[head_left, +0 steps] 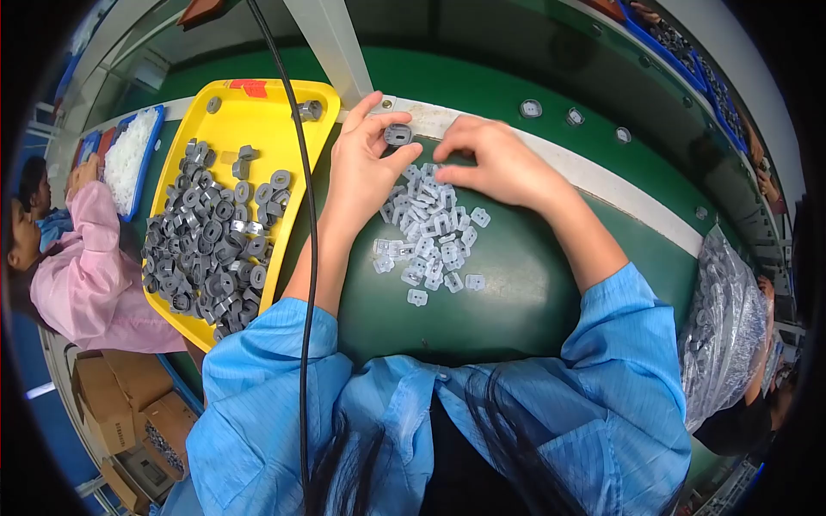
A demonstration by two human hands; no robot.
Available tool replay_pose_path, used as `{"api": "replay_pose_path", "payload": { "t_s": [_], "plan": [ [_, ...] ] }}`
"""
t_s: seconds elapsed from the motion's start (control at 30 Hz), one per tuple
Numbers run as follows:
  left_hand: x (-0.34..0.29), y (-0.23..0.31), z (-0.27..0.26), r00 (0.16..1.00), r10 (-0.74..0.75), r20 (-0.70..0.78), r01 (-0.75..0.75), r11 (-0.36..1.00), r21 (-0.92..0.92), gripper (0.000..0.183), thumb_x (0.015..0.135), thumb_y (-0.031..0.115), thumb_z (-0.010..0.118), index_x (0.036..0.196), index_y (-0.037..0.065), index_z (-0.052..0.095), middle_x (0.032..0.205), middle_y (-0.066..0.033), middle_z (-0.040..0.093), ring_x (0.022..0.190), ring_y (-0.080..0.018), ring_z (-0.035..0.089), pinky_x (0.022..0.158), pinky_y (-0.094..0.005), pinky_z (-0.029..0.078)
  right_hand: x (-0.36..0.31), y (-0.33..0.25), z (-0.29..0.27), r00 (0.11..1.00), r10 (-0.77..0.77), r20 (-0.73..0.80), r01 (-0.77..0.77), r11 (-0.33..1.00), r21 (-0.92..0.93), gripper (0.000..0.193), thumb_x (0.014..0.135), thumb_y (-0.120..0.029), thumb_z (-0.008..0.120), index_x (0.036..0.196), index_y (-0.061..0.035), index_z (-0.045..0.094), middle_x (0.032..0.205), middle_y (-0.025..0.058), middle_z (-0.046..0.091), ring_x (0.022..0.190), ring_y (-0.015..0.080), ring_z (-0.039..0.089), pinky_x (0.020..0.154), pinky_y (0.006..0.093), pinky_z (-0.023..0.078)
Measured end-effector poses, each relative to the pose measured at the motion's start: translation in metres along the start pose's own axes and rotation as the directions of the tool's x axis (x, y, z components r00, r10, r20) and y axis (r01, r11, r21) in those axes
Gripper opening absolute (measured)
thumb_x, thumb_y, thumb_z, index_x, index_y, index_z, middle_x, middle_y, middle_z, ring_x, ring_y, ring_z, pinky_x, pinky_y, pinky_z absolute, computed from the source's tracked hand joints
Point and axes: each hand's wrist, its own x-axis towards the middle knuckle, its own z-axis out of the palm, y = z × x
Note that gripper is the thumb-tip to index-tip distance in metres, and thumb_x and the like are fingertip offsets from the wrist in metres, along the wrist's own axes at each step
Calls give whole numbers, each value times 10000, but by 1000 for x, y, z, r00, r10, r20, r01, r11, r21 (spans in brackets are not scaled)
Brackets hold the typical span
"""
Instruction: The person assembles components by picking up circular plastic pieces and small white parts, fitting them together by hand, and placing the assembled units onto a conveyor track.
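My left hand grips a dark grey oval plastic housing with a slot in its middle, held between thumb and fingers above the green work surface. To its right, my right hand has bent fingers, with a gap between thumb and forefinger and nothing visible in it. That hand hovers at the far edge of a loose pile of pale translucent plastic pieces. On my left, a yellow tray holds many dark grey housings like the one in my hand.
A black cable hangs across the tray's right side. Beyond a pale rail, several finished-looking parts lie on a green belt. A clear plastic bag of parts stands at right. A co-worker in pink sits at left, beside cardboard boxes.
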Motion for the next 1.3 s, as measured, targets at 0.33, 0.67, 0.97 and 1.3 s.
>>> {"api": "replay_pose_path", "payload": {
  "t_s": [0.33,0.67,0.97,1.3],
  "plan": [
    [-5,26,21,975,164,-152,-133,972,195,314,680,88,798,879,10,568,579,-29,531,497,-79,529,477,-228,449,4,7,-10,974,169,150,-226,740,633,94,823,-113,678,834,-31,633,687,-7,611,596,45,545,532,188,440],
    [-15,22,28,998,52,-47,-48,995,92,350,719,11,719,1047,-39,606,812,-131,662,686,-147,666,618,-247,543,4,-4,11,946,253,-203,-108,835,539,158,806,-120,692,882,18,684,741,70,673,672,98,622,628,225,510],
    [-16,18,29,970,243,-5,-237,951,197,366,750,-1,708,1101,-21,606,971,-148,654,789,-204,682,659,-282,564,2,-14,-1,965,210,-159,-157,944,292,183,774,-163,709,800,16,681,671,62,643,608,94,561,584,258,473],
    [-18,31,31,904,426,-33,-394,861,322,412,704,-5,742,1101,57,650,960,-91,620,768,-172,620,664,-261,521,6,4,4,960,202,-192,-77,854,515,289,786,-181,717,967,29,635,804,62,653,685,88,578,642,237,485]
  ]
}}
